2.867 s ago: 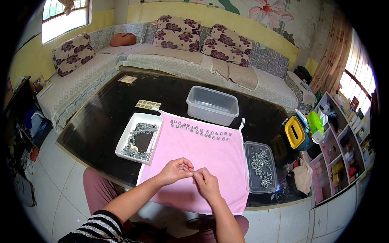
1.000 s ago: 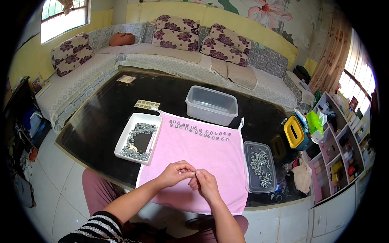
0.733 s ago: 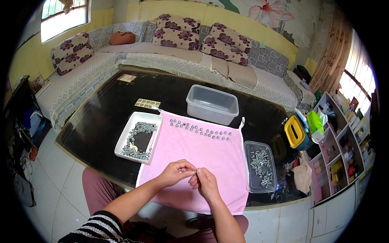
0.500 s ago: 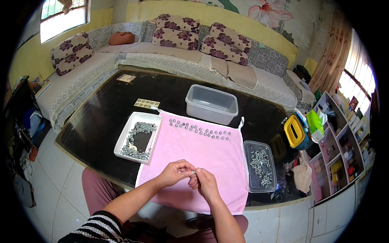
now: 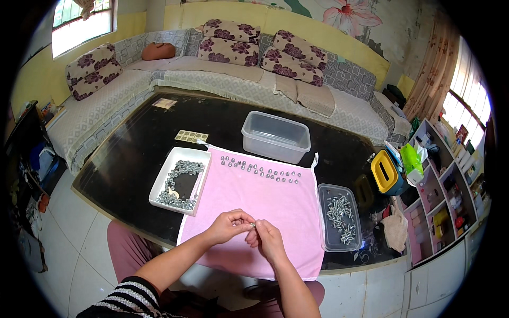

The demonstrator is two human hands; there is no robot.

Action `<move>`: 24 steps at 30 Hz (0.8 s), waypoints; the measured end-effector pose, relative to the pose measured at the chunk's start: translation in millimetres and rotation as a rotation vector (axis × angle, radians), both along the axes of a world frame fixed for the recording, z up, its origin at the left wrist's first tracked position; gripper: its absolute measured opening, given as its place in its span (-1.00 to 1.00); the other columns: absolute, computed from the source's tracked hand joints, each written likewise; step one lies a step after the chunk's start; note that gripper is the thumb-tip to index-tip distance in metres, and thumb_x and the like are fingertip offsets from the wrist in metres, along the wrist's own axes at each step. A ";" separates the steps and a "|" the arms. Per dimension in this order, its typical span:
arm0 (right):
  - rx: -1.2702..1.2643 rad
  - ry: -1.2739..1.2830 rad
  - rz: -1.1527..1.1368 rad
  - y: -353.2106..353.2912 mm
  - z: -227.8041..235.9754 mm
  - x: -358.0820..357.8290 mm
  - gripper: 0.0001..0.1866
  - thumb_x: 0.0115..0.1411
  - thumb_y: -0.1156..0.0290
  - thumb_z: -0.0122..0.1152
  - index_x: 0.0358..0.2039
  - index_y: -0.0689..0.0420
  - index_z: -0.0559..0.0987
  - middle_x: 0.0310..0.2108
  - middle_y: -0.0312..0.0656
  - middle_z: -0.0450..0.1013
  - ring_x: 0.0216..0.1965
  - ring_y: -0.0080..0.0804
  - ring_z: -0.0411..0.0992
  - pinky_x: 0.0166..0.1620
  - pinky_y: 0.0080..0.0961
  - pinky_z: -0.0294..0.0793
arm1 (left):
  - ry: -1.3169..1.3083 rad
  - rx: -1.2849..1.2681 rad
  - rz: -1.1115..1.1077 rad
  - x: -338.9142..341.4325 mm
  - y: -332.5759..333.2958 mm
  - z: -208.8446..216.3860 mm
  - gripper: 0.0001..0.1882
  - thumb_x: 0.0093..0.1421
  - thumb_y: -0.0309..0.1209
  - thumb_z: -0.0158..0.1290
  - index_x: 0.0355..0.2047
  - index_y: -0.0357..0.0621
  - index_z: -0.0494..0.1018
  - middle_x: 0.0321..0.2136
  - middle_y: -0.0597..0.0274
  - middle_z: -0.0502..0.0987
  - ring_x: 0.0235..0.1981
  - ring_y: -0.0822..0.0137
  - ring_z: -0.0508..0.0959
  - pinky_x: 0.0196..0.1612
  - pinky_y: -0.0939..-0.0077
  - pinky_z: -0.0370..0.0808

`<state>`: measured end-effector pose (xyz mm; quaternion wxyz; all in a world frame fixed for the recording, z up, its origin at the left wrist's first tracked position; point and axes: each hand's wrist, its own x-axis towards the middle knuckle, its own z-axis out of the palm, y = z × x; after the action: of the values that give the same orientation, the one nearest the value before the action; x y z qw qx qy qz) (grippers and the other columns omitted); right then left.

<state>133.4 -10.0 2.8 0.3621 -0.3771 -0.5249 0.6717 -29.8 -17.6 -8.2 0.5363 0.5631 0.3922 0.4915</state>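
Over the near part of the pink cloth, my left hand and my right hand meet fingertip to fingertip. Both pinch one small silvery metal bolt; fingers cover most of it, so I cannot tell if a nut is on it. To the left, a white box holds many metal nuts. A clear plastic lid or shallow tray on the right carries loose bolts. Two rows of small metal fasteners stand upright along the cloth's far part.
A clear plastic tub stands on the black table beyond the cloth. A gold-coloured card lies near the white box. At the right are a yellow-and-blue bin and a shelf unit. A sofa lines the back.
My fingertips have shifted only very slightly around the bolt. The trays and the rows of fasteners stay in place.
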 end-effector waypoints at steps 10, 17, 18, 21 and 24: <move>0.027 0.001 -0.037 -3.5 1.2 -3.6 -0.62 0.25 0.18 -0.19 -0.52 0.22 0.40 -0.71 -0.25 0.34 -0.70 -0.61 0.27 -0.61 -0.70 0.26 | -0.006 0.007 -0.007 0.8 -0.7 0.0 -0.87 0.08 -0.47 0.05 -0.33 -0.20 0.43 -0.50 0.41 0.43 -0.48 0.66 0.36 -0.39 0.75 0.35; 0.115 -0.040 -0.044 -4.3 -0.3 -4.2 -0.63 0.26 0.20 -0.21 -0.49 0.25 0.39 -0.72 -0.18 0.36 -0.72 -0.57 0.26 -0.62 -0.70 0.25 | -0.005 -0.007 -0.008 1.7 -1.4 2.5 -0.87 0.07 -0.48 0.05 -0.34 -0.20 0.44 -0.49 0.41 0.44 -0.47 0.65 0.37 -0.38 0.74 0.36; 0.062 -0.028 -0.013 -3.5 0.4 -2.9 -0.62 0.26 0.20 -0.21 -0.49 0.25 0.40 -0.72 -0.18 0.36 -0.72 -0.57 0.26 -0.62 -0.70 0.25 | 0.002 -0.003 -0.008 0.8 -1.6 1.6 -0.87 0.07 -0.48 0.05 -0.34 -0.20 0.44 -0.49 0.40 0.44 -0.47 0.65 0.37 -0.38 0.74 0.36; -0.008 -0.006 0.016 -1.9 1.5 0.2 -0.61 0.25 0.17 -0.20 -0.50 0.24 0.40 -0.71 -0.20 0.36 -0.70 -0.58 0.27 -0.61 -0.70 0.26 | 0.005 -0.006 -0.010 0.7 -1.9 1.1 -0.87 0.07 -0.48 0.06 -0.34 -0.19 0.44 -0.49 0.40 0.44 -0.47 0.65 0.37 -0.38 0.75 0.36; 0.023 0.004 -0.007 -3.8 -0.1 -0.5 -0.60 0.23 0.14 -0.18 -0.52 0.22 0.41 -0.73 -0.23 0.34 -0.69 -0.60 0.28 -0.61 -0.71 0.27 | 0.022 -0.001 -0.014 1.9 -2.6 4.2 -0.87 0.06 -0.47 0.06 -0.34 -0.19 0.44 -0.49 0.41 0.44 -0.48 0.66 0.36 -0.38 0.75 0.35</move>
<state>132.8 -13.7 2.7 0.3699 -0.3735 -0.5307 0.6648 -27.9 -20.1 -4.0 0.5358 0.5709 0.3941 0.4813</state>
